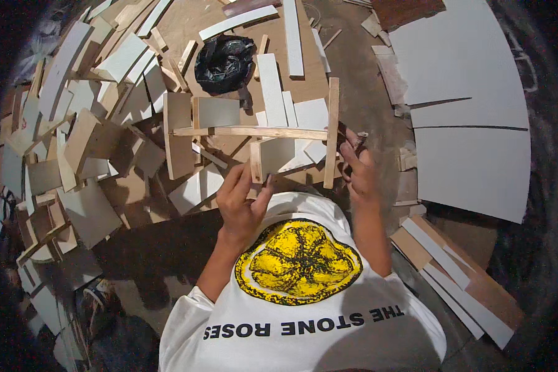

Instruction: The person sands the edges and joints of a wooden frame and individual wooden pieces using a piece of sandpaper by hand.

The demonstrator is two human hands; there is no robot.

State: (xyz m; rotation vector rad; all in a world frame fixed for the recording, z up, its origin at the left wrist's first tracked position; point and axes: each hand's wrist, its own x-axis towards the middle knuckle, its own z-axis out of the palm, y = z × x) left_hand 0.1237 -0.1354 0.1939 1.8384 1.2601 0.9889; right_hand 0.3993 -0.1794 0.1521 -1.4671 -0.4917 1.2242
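Head view: one wooden rack (pixel 254 131), mid-picture, over the worktop (pixel 183 22), left hand (pixel 237 201) pinching its lower short board, right hand (pixel 361 168) pinching a dark crumpled scrap (pixel 361 137) beside its right end; black plastic bag (pixel 225 67), upper centre; wood offcuts (pixel 90 211), heaped left.

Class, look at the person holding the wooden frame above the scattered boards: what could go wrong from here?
1. The left hand grips the wooden frame bare, so a rough edge might leave a splinter.
2. The frame's crossbar looks thin; pressure on the right-hand slat could strain its joint.
3. The offcuts to the left lie heaped at odd angles; a bump might make some slide.
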